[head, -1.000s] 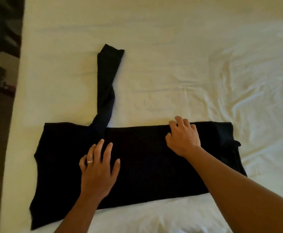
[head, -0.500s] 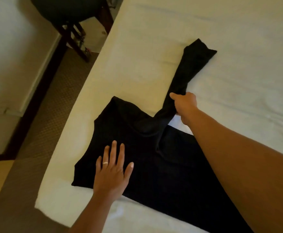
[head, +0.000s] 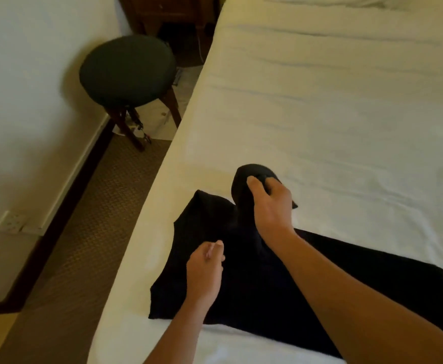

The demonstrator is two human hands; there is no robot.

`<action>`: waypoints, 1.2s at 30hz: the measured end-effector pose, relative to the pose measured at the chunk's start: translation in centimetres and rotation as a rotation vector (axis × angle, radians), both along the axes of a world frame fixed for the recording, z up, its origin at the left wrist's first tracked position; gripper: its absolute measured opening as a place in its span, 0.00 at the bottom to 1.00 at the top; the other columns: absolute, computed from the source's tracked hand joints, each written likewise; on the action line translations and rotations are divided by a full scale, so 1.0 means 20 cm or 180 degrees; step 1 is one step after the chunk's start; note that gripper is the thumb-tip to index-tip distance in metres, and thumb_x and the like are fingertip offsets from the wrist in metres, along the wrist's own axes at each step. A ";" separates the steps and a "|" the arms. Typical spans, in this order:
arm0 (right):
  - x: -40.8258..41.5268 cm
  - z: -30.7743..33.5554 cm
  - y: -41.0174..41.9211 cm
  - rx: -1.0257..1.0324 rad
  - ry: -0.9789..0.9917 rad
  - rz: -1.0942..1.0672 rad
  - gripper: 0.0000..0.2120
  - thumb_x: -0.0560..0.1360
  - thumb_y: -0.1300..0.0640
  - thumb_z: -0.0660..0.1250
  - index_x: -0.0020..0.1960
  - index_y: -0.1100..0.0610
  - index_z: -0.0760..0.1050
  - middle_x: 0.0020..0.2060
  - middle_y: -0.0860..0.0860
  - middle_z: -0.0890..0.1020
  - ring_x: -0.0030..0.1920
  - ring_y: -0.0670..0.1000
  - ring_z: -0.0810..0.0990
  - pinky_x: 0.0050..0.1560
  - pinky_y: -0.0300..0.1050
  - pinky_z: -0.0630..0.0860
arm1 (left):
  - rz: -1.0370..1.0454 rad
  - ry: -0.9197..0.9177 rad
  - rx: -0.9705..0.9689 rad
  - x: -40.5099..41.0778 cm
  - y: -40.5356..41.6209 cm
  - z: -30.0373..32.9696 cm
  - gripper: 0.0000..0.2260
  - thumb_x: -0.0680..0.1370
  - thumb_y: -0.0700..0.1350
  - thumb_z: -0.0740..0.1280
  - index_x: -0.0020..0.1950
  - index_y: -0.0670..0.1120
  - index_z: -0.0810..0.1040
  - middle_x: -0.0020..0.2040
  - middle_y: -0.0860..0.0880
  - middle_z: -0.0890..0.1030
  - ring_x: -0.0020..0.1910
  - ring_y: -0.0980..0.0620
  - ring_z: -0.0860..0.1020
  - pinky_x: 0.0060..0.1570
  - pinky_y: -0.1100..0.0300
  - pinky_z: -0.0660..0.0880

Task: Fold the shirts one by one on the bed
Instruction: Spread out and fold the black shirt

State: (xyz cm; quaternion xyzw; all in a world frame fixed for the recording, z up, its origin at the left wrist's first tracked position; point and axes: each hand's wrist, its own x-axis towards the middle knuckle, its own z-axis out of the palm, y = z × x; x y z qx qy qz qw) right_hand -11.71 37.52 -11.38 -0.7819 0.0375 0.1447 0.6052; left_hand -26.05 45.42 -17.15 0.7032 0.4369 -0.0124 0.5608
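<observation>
A black long-sleeved shirt lies partly folded near the left edge of the white bed. My right hand grips its black sleeve, bunched and lifted above the shirt's shoulder end. Just over the shirt's left part my left hand hovers with fingers curled inward; whether it pinches any cloth is hidden by its own back. The shirt's body runs off under my right forearm to the lower right.
A round dark-cushioned stool on wooden legs stands on the floor left of the bed. Brown carpet and a white wall with a socket lie to the left. Dark wooden furniture sits at the top.
My right hand has pulled the sleeve in from its stretched-out lie toward the shirt body, bunching it. My left hand lifted off the shirt and curled. The view has swung further left.
</observation>
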 end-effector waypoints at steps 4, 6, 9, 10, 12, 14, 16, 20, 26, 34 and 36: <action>-0.41 -0.03 -0.05 -0.0492 -0.0333 0.0253 0.19 0.80 0.48 0.67 0.37 0.60 0.72 0.28 0.53 0.74 0.26 0.47 0.68 0.28 0.46 0.70 | 0.0279 -0.0128 -0.1077 0.01 0.11 0.19 0.18 0.85 0.57 0.59 0.52 0.46 0.82 0.45 0.43 0.86 0.38 0.47 0.80 0.35 0.59 0.72; -0.59 -0.13 -0.09 -0.0826 -0.0331 0.0514 0.17 0.79 0.46 0.66 0.36 0.54 0.73 0.29 0.53 0.77 0.27 0.49 0.73 0.32 0.48 0.75 | 0.0201 0.0139 -0.1278 0.00 0.14 0.21 0.18 0.84 0.59 0.58 0.54 0.48 0.80 0.50 0.45 0.85 0.44 0.47 0.81 0.41 0.55 0.74; -0.84 -0.20 -0.09 -0.1360 0.0092 0.0965 0.20 0.80 0.42 0.64 0.36 0.55 0.74 0.30 0.53 0.78 0.30 0.51 0.76 0.34 0.50 0.76 | -0.0536 0.0290 -0.0811 -0.09 0.23 0.21 0.14 0.84 0.57 0.60 0.60 0.51 0.78 0.56 0.50 0.80 0.55 0.49 0.78 0.58 0.50 0.75; -0.89 -0.24 -0.10 -0.1584 0.0221 0.1049 0.23 0.80 0.41 0.63 0.35 0.57 0.73 0.29 0.53 0.77 0.29 0.51 0.75 0.33 0.51 0.74 | -0.0715 0.0285 -0.0744 -0.13 0.26 0.20 0.12 0.84 0.56 0.61 0.60 0.51 0.78 0.56 0.51 0.80 0.57 0.49 0.78 0.59 0.51 0.74; -0.93 -0.29 -0.12 -0.2033 0.0167 0.0891 0.24 0.80 0.40 0.62 0.33 0.57 0.71 0.27 0.51 0.75 0.27 0.49 0.73 0.32 0.48 0.72 | -0.1104 0.0286 -0.0588 -0.19 0.30 0.14 0.09 0.83 0.53 0.64 0.57 0.52 0.81 0.56 0.52 0.81 0.57 0.51 0.79 0.61 0.51 0.75; -0.94 -0.32 -0.15 -0.2310 -0.0441 0.0529 0.16 0.79 0.44 0.65 0.38 0.52 0.74 0.35 0.46 0.78 0.34 0.46 0.76 0.35 0.45 0.77 | -0.1595 0.0304 -0.0305 -0.25 0.33 0.06 0.05 0.82 0.50 0.67 0.50 0.55 0.82 0.51 0.52 0.84 0.53 0.53 0.81 0.59 0.51 0.78; -0.91 -0.33 -0.18 -0.2704 -0.1073 0.0608 0.12 0.78 0.49 0.67 0.60 0.50 0.76 0.58 0.49 0.78 0.53 0.49 0.79 0.49 0.45 0.80 | -0.1833 0.0210 -0.0190 -0.30 0.36 0.01 0.09 0.82 0.46 0.67 0.46 0.59 0.81 0.48 0.56 0.84 0.50 0.58 0.82 0.55 0.57 0.78; -0.79 -0.33 -0.23 -0.3524 -0.0935 0.1870 0.43 0.79 0.52 0.63 0.81 0.47 0.36 0.81 0.56 0.38 0.79 0.60 0.53 0.74 0.55 0.64 | -0.2068 0.0002 -0.0246 -0.36 0.38 -0.07 0.12 0.82 0.43 0.66 0.56 0.61 0.82 0.52 0.59 0.85 0.53 0.61 0.82 0.58 0.58 0.79; -0.63 -0.28 -0.15 -0.3879 -0.1153 0.2558 0.34 0.81 0.52 0.64 0.81 0.45 0.51 0.82 0.56 0.45 0.80 0.62 0.47 0.76 0.58 0.58 | -0.2128 -0.0245 -0.0215 -0.37 0.38 -0.17 0.11 0.81 0.42 0.67 0.60 0.54 0.82 0.50 0.55 0.84 0.51 0.53 0.83 0.51 0.61 0.78; -0.61 -0.21 -0.16 -0.3476 -0.1591 0.2502 0.20 0.81 0.49 0.54 0.64 0.54 0.78 0.69 0.49 0.74 0.72 0.52 0.65 0.72 0.50 0.63 | -0.2629 0.0408 0.1333 -0.50 0.43 -0.20 0.16 0.81 0.54 0.64 0.69 0.57 0.72 0.63 0.60 0.74 0.58 0.57 0.76 0.58 0.57 0.75; -0.63 -0.17 -0.19 -0.3275 -0.1421 0.2461 0.19 0.79 0.48 0.55 0.58 0.54 0.81 0.62 0.49 0.79 0.68 0.51 0.72 0.73 0.49 0.64 | -0.2842 0.0454 0.1383 -0.52 0.42 -0.20 0.14 0.81 0.52 0.64 0.66 0.54 0.76 0.64 0.60 0.71 0.57 0.57 0.76 0.55 0.58 0.75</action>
